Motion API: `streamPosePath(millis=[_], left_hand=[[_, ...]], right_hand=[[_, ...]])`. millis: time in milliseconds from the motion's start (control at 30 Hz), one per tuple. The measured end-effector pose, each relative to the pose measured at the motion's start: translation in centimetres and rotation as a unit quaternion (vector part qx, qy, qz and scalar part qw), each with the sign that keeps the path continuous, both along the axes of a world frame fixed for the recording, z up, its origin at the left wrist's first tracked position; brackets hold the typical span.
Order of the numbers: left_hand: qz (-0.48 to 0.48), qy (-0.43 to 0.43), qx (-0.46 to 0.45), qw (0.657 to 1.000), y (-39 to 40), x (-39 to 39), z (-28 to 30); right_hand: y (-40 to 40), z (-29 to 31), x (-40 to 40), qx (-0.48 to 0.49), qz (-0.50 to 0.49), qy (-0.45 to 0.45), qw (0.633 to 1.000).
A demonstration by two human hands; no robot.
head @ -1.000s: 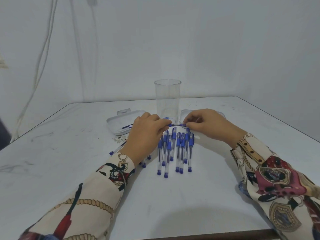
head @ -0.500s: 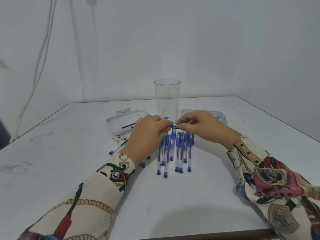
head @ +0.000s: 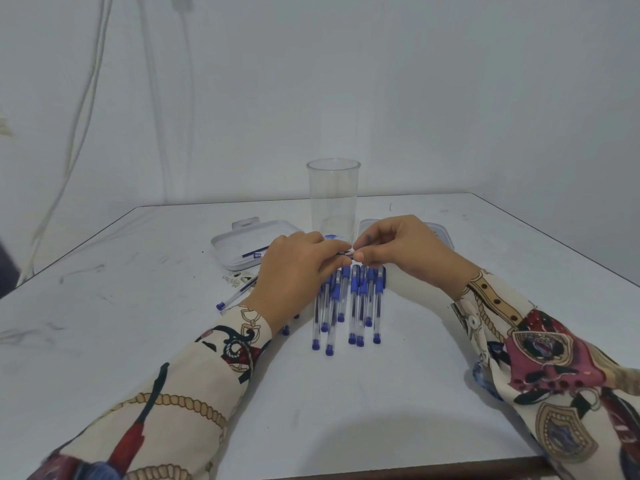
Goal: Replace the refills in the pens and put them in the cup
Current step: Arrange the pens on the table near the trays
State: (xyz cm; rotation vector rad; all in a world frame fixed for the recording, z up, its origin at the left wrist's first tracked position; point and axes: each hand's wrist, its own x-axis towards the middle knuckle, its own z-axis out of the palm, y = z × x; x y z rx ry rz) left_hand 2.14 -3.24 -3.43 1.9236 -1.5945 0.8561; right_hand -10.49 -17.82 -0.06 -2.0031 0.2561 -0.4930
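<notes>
From my seat this looks like a plain room set up as a makeshift work spot, not a fitted office or shop. I see a white table (head: pixel 346 410), scuffed with dark marks, pushed into a corner of bare white walls (head: pixel 450 98). Pale cables (head: pixel 83 116) hang loose down the wall on the left. The only furnishings I can make out are small desk items: blue pens (head: pixel 353 306), a clear plastic cup (head: pixel 333 199) and shallow white containers (head: pixel 242 244). Whether it is a home I cannot tell.
</notes>
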Motion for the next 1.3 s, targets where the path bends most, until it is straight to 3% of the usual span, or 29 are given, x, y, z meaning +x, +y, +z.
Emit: streamPosePath(millis=[1300], left_hand=[[-0.030,-0.027,0.017,0.999,-0.83,0.13,-0.16]], right_hand=[[0.16,-0.09,0.07,0.006,-0.033,-0.002,0.999]])
